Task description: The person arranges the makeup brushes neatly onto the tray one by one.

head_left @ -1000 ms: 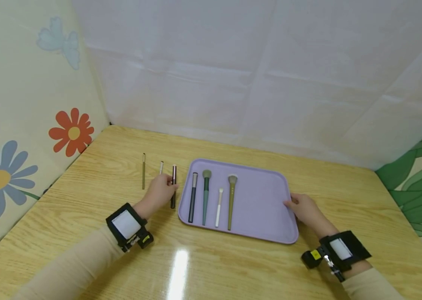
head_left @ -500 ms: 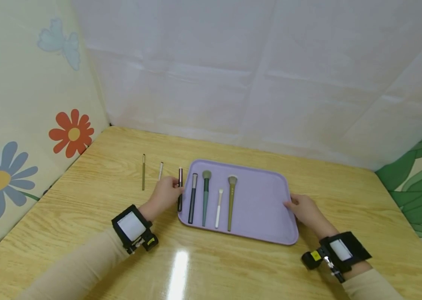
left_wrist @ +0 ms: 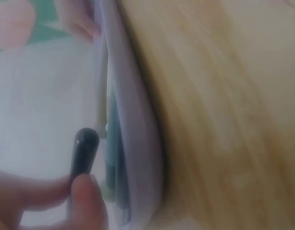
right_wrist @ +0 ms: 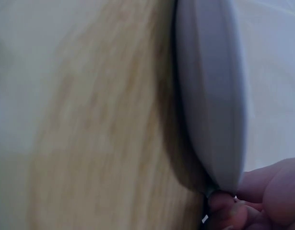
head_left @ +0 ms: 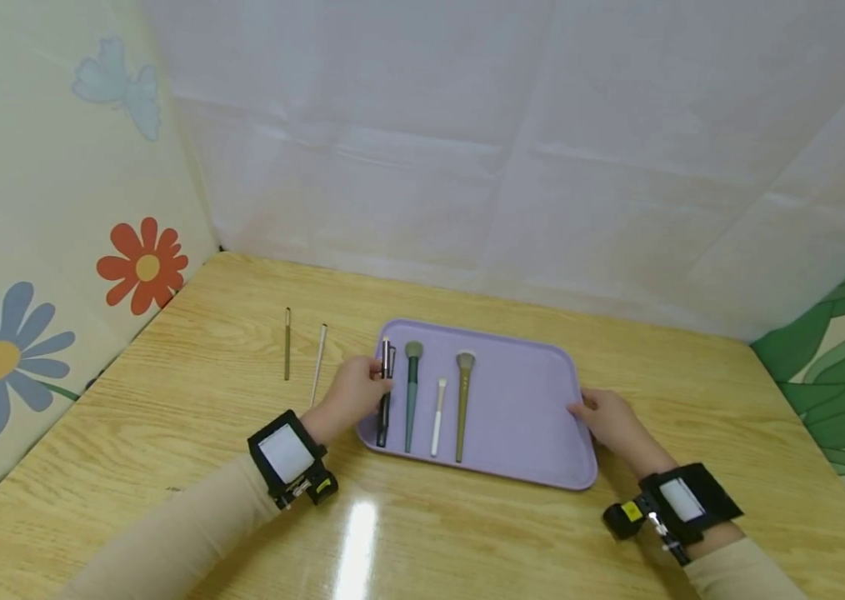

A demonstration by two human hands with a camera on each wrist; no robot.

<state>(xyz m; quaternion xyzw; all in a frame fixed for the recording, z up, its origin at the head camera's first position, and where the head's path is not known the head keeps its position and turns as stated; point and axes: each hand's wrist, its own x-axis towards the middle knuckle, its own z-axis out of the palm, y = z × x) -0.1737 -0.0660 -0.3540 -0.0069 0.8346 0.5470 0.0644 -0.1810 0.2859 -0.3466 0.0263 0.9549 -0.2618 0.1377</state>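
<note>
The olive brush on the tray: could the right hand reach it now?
Probably yes: bare tray lies between the right hand and the olive brush, though the hand would first release the tray.

Brushes [head_left: 412, 396] in tray [head_left: 520, 408], pen [head_left: 386, 360] over its left end, two sticks [head_left: 287, 344] farther left.

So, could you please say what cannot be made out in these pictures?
Head: lower tip of the slim pale stick, hidden by the left hand.
Left wrist: far end of the glossy black stick, behind that hand or past the bottom edge.
Right wrist: inside of the rounded purple tray, hidden by its wall.
</note>
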